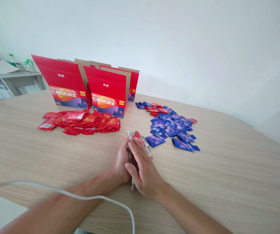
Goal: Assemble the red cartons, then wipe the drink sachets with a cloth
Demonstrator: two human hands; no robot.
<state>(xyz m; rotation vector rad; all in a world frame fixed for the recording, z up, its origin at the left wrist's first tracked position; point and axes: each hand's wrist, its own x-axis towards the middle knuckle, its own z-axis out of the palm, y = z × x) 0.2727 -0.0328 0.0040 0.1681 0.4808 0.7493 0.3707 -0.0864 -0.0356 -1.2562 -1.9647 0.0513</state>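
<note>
Between my two hands is a grey-and-white patterned bundle [146, 144], with a red piece bearing white characters on top. Its kind is not clear, as my fingers cover much of it. My left hand [122, 162] presses against its left side. Across its top and right side lies my right hand [142, 170], fingers together and pointing away from me. A pale end pokes out below the bundle, near the wrists. Just beyond it to the right are blue sachets [170, 125] in a loose heap. A pile of red sachets [81, 122] lies to the left.
Several red-and-purple cartons [108, 94] with raised flaps stand at the back left. A few red sachets [157, 109] lie among the blue ones. A white cable [81, 196] crosses in front of my left forearm. Behind the wooden table [228, 169] rises a white wall.
</note>
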